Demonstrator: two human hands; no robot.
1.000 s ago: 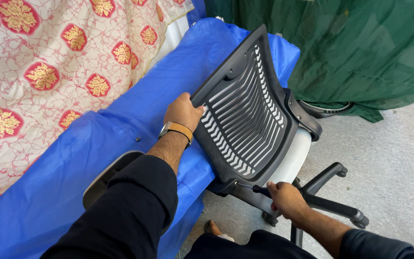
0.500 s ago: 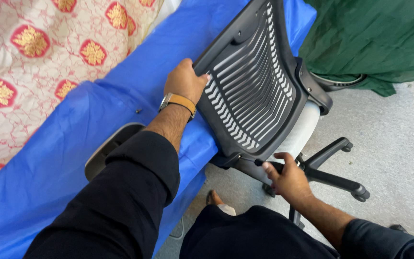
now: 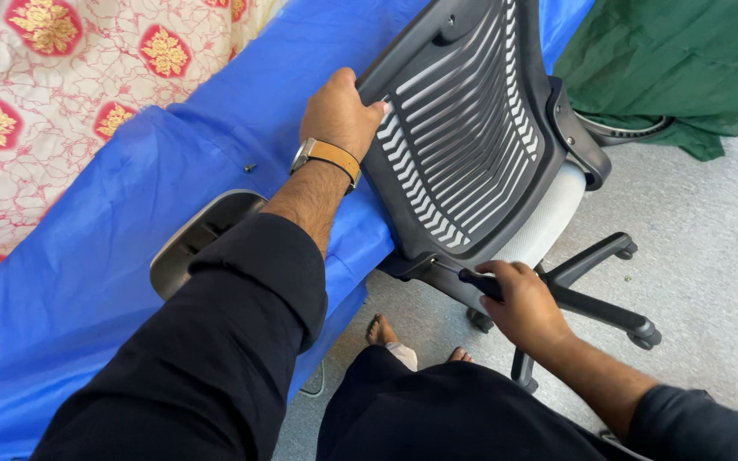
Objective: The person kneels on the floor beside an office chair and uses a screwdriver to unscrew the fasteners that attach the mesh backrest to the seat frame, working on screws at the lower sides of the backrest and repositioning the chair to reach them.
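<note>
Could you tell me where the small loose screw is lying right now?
In the head view, the screw lies on the blue sheet, left of the left hand gripping the chair back.

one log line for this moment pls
left hand: grips chair backrest edge | right hand: holds screwdriver at backrest base | chair leans on blue sheet

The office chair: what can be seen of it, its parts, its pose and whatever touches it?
The office chair is tipped over, its dark grey slatted plastic backrest leaning on the blue sheet. A light grey seat pad shows behind the backrest, and black base legs with casters stretch over the grey floor. A curved armrest sits at the backrest's right edge. The left hand grips the backrest's edge; the right hand holds a black-handled tool whose tip points at the backrest's lower joint.
</note>
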